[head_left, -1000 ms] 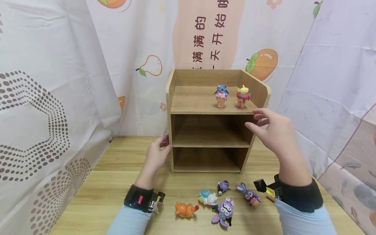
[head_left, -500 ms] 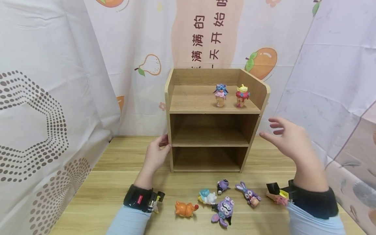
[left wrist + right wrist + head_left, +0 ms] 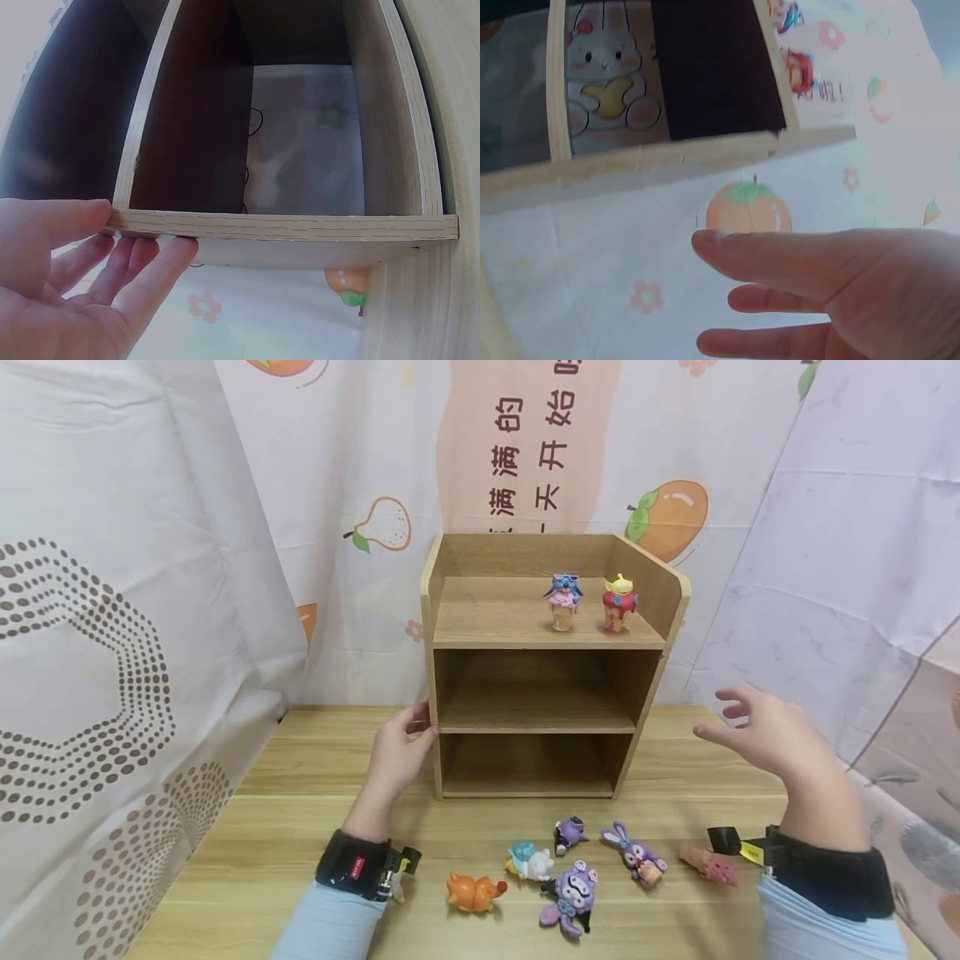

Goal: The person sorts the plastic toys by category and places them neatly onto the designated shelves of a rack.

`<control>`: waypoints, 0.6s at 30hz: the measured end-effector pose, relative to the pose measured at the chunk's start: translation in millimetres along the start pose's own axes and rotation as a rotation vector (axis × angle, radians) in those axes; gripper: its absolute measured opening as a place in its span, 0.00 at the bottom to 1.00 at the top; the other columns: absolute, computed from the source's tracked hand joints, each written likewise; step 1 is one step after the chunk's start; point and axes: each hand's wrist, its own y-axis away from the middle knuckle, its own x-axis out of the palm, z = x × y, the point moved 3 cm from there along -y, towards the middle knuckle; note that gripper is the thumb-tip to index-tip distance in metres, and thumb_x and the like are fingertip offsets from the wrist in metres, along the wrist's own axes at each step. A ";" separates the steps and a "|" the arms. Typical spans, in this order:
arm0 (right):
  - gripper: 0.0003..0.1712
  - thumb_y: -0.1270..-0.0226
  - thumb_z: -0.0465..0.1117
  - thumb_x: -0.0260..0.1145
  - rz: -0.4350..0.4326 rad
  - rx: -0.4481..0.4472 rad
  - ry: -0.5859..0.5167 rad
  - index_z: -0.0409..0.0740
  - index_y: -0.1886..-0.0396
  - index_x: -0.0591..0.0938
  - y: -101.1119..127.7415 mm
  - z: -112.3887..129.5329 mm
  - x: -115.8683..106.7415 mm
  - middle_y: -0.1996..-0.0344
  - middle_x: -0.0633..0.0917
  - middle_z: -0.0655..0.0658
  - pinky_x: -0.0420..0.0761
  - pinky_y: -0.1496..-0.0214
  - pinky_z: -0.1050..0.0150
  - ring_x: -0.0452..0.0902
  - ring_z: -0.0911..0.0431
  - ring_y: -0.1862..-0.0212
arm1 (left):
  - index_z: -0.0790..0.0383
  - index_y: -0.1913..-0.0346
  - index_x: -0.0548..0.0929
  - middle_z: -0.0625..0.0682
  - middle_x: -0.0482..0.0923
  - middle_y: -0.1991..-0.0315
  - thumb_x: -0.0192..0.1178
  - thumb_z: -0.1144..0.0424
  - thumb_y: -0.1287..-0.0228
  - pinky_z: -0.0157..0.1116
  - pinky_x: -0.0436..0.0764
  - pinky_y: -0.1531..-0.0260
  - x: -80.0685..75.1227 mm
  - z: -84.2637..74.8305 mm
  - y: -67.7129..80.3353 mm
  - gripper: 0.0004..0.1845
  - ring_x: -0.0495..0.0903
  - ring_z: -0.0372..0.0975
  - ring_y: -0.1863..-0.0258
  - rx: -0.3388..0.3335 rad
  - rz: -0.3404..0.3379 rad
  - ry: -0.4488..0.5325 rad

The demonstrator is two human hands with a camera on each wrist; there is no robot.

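A wooden shelf unit (image 3: 543, 643) stands at the back of the table. My left hand (image 3: 418, 728) grips its left side panel, thumb at the front edge and fingers behind; the left wrist view shows my left hand (image 3: 112, 240) pinching the panel edge (image 3: 285, 225). My right hand (image 3: 726, 717) hovers open in the air right of the shelf and holds nothing; in the right wrist view its fingers (image 3: 780, 259) are spread below the shelf's side (image 3: 667, 161). A blue figure (image 3: 563, 600) and a red figure (image 3: 618, 602) stand on the top tier.
Several toy figures lie on the table in front: an orange one (image 3: 472, 893), a white-blue one (image 3: 531, 862), a small purple one (image 3: 570, 833), a larger purple one (image 3: 572, 897), a purple rabbit (image 3: 636, 854) and a pink one (image 3: 708, 866). Printed curtains hang all round.
My right hand has drawn away from the shelf's top right front edge, moving down and to the right. The left hand has stayed on the side panel.
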 end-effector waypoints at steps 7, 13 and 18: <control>0.55 0.33 0.70 0.63 0.058 0.075 0.000 0.27 0.28 0.62 2.6 -28.1 2.8 0.39 0.72 0.18 0.74 0.55 0.26 0.68 0.20 0.43 | 0.70 0.36 0.78 0.61 0.82 0.45 0.64 0.72 0.33 0.44 0.85 0.50 -0.1 0.9 -1.5 0.23 0.82 0.53 0.45 -0.016 0.000 -0.004; 0.58 0.36 0.71 0.66 0.075 0.108 -0.018 0.25 0.30 0.63 5.6 -52.8 14.1 0.39 0.71 0.16 0.76 0.57 0.28 0.69 0.20 0.44 | 0.70 0.36 0.79 0.61 0.82 0.45 0.64 0.72 0.32 0.44 0.85 0.50 -0.6 0.1 -1.8 0.22 0.82 0.53 0.46 -0.017 -0.001 0.001; 0.56 0.35 0.66 0.68 0.081 0.121 -0.019 0.18 0.34 0.64 12.3 -72.1 26.2 0.43 0.72 0.13 0.77 0.56 0.29 0.70 0.20 0.46 | 0.69 0.36 0.79 0.60 0.82 0.45 0.64 0.71 0.32 0.45 0.85 0.50 -0.3 -0.7 -0.4 0.22 0.82 0.52 0.45 -0.015 0.004 0.002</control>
